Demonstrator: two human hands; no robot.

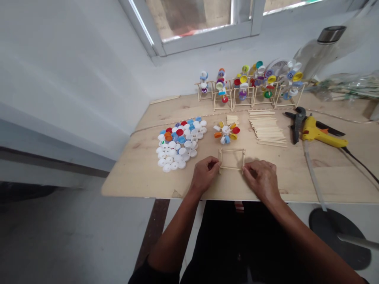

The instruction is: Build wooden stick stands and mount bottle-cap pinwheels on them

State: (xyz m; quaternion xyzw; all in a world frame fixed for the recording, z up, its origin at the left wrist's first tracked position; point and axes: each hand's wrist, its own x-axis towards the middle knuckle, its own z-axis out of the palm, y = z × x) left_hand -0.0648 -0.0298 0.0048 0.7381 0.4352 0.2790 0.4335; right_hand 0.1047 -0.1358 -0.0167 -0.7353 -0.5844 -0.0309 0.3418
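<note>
Head view: two hands meet a small stick frame from opposite sides, near the front edge of the desk
Left hand: thumb and fingers drawn to a narrow pinch on the frame's left side
Right hand: fingers just as narrow, pinching the lower right corner; how many bear on the stick is too small to tell
Stick frame: between the two sets of fingers, gripped at both ends, likely to keep it steady and square
Cap wheel: just beyond the fingers, apart from the frame, probably for easy reach
Loose sticks: beyond the right fingers, laid side by side, seemingly so singles lift off easily
Bottle caps: left of the left fingers, spread out, perhaps for picking
Glue gun: well right of the right fingers, presumably leaving them elbow room
</note>
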